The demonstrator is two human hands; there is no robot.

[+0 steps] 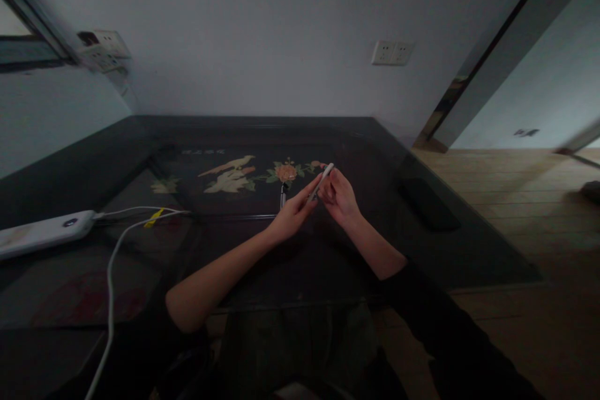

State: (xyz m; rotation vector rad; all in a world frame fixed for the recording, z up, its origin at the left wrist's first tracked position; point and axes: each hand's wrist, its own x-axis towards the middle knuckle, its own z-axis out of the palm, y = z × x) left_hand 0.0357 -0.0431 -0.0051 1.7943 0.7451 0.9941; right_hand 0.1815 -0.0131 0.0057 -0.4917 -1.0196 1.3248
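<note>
2 hands over a dark table, a slim white object raised between them and not set down.
The slim white object (327, 170) tilts above the dark table (328, 269), near its printed peony (285, 172), so the handling looks mid-course; what is finished on the object cannot be told in this dim light. The left hand (291, 217) has its fingers nearly straight and closed along the object's lower part; the right hand (341, 197) has its fingers curled up against the upper part, and whether they pinch or only touch is unclear. A small pale stick with a dark tip (283, 196) lies just beyond the left hand, in neither grasp, as does the black slab (430, 203) at right.
</note>
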